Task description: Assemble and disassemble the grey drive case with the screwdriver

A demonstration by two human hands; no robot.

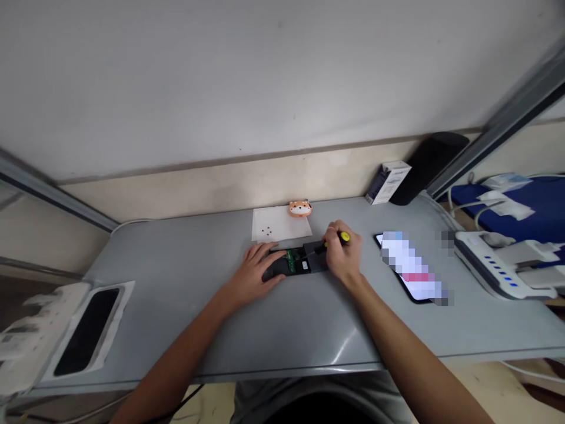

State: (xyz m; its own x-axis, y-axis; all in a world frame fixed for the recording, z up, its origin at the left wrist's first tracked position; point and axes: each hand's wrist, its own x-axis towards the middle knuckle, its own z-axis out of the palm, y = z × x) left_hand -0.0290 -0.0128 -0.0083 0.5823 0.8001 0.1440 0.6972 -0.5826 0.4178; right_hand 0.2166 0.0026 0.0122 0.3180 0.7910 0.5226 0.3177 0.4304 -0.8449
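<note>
A flat black device (302,268) lies opened on the grey table, a green circuit board (290,261) showing inside it. My left hand (251,275) grips its left end, thumb along the near edge and fingers over the far side. In my closed right hand (343,259) is a screwdriver (345,236) with a black and yellow handle. Its shaft points left, down toward the circuit board; whether the tip touches a screw I cannot tell. Behind the device, several tiny dark screws (267,231) rest on a white sheet of paper (260,219).
An orange animal-faced case (300,208) sits on the paper's corner. To the right are a lit phone (408,268), a white power strip (494,259), a small box (388,181) and a black cylinder (430,168). A dark phone (88,330) lies at the left.
</note>
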